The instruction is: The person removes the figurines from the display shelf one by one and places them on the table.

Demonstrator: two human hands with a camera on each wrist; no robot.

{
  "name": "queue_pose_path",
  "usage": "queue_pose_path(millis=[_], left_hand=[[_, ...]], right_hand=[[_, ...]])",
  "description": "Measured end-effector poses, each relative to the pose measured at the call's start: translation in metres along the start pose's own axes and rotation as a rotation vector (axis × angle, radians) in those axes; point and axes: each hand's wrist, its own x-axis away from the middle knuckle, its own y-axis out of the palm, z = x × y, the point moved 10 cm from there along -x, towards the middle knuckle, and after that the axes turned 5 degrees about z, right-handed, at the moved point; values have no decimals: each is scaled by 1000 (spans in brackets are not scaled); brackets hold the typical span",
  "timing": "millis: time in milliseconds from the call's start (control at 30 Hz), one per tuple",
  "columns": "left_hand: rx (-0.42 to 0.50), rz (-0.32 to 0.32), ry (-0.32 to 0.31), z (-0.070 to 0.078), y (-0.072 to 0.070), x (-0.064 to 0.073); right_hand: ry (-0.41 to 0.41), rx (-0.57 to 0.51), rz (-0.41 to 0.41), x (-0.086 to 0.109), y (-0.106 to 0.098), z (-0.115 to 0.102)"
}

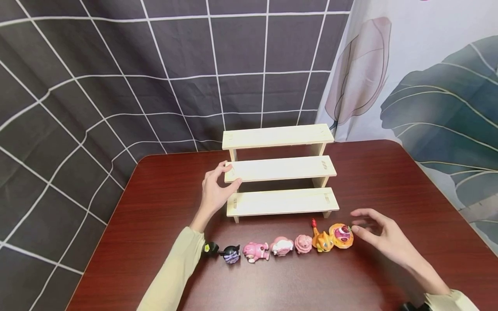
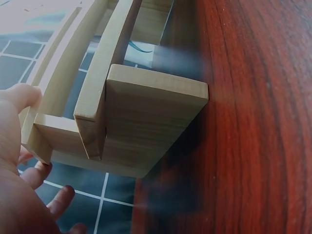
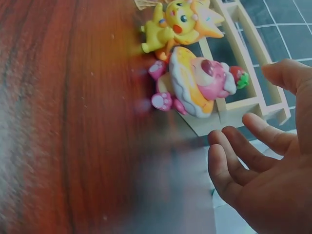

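A pale wooden three-tier display stand stands on the table. My left hand pinches the left end of its middle step, with the thumb at the front edge and fingers behind. To the right, my right hand is held with fingers loosely spread and nothing in them. Nearest to it is a pink bear figurine with an orange ring and a strawberry on its head. Beside the bear stands an orange-yellow figurine with a red-tipped tail. A small gap shows between the right fingers and the bear in the right wrist view.
Leftward in the same row are a pink figurine, a pink-and-white one, a pink one lying down, a black-and-purple one and a dark one partly behind the left sleeve. A dark checked curtain hangs behind the red-brown table.
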Motion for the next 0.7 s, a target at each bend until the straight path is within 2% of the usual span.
queue_pose_path(millis=[167, 367, 533, 700], left_hand=[[-26, -1, 3, 1, -3, 2], [-66, 13, 21, 6, -10, 4], [-106, -1, 10, 9, -12, 6], [-135, -5, 20, 14, -15, 8]], right_hand=[[15, 57, 18, -5, -8, -2], [-18, 83, 39, -14, -17, -11], [-59, 136, 76, -20, -23, -23], [-137, 227, 101, -25, -27, -37]])
